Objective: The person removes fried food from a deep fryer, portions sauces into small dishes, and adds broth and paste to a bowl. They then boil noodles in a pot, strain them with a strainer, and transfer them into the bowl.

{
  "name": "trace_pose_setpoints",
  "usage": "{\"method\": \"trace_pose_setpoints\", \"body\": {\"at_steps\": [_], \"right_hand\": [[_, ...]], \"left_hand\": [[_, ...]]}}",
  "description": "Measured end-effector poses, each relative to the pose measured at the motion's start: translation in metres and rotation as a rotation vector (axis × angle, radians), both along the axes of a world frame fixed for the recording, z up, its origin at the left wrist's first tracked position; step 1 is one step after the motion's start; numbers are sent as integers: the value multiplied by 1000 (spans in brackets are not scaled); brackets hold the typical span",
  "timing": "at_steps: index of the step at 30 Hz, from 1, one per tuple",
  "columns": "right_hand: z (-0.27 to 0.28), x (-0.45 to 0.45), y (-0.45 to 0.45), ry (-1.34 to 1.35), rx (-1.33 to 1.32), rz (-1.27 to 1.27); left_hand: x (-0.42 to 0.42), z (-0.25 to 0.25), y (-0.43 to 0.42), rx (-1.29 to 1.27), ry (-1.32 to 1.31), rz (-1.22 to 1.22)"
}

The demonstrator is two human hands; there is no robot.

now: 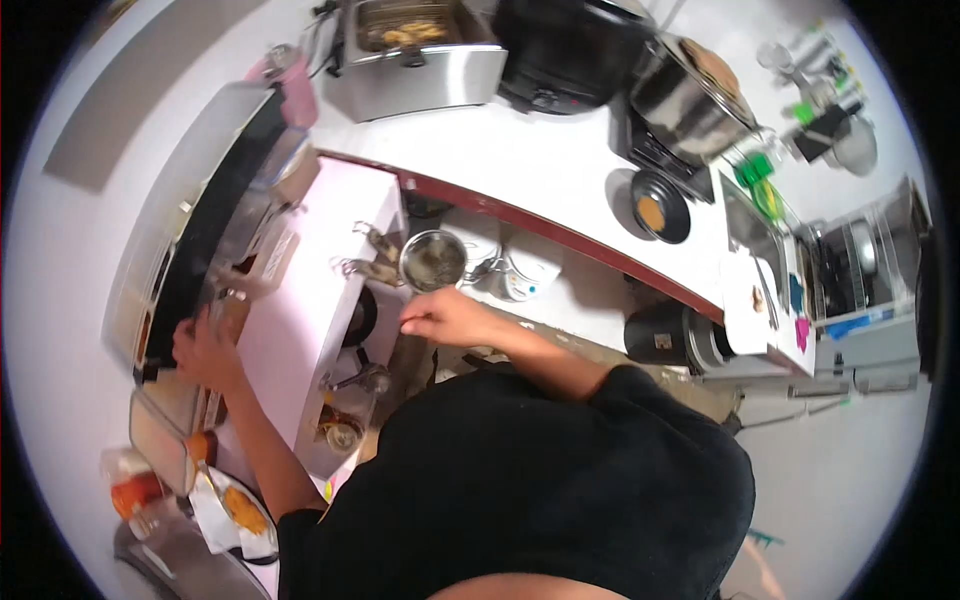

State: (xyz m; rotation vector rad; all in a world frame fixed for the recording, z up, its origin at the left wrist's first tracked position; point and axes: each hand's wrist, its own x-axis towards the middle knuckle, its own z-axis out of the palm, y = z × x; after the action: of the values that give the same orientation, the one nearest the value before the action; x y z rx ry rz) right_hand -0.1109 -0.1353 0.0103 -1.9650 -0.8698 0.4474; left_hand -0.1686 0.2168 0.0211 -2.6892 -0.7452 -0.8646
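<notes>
My left hand (207,352) is at the front end of a long black container (185,270) with a clear cover, on the pale side counter. Its fingers are bent together against the near edge; what they hold, if anything, is blurred. My right hand (442,316) hovers in front of my body with its fingers curled in and nothing visible in them. Just beyond it is a round metal pot (433,262), lower than the countertop. Small tubs (268,258) line the side counter beside the black container.
A deep fryer (425,80) holding fried food stands on the back counter. To its right are a black appliance (570,50), a large steel pot (690,100) and a black bowl (660,206). Fried food on white paper (215,510) lies at lower left. A dark bin (665,335) sits under the counter.
</notes>
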Motion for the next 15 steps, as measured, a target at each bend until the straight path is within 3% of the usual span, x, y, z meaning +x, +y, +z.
{"method": "trace_pose_setpoints", "body": {"at_steps": [2,3,4,5,6,7,8,9,10,11,12,13,15], "right_hand": [[-17,-2,-59,226,218,-618],[-20,4,-100,108,481,-994],[-18,16,-144,-350,549,-1239],[-18,12,-199,-409,39,-1643],[-27,17,-250,-491,-72,-1909],[-31,20,-290,-643,-78,-2004],[-43,29,-327,-634,-310,-2113],[-63,41,-372,-279,-321,-2061],[-78,49,-414,230,288,-1659],[-66,56,-409,451,608,-1576],[-55,63,-402,531,706,-1461],[-62,70,-407,443,684,-1459],[-51,74,-397,225,622,-1421]], "left_hand": [[5,-2,-7,-10,-65,72],[8,-1,-17,-12,-64,49],[9,3,-29,-15,-176,27],[13,5,-41,-19,-287,6],[19,4,-51,-20,-288,-7],[23,-2,-64,-86,-363,-218],[23,-9,-78,-152,-440,-412],[26,-13,-98,-256,-427,-464],[31,-14,-119,-353,-425,-504],[33,-13,-137,-334,-449,-452],[33,-11,-151,-498,-405,-447],[34,-6,-155,-661,-361,-445],[31,14,-146,-519,-372,-404]]}}
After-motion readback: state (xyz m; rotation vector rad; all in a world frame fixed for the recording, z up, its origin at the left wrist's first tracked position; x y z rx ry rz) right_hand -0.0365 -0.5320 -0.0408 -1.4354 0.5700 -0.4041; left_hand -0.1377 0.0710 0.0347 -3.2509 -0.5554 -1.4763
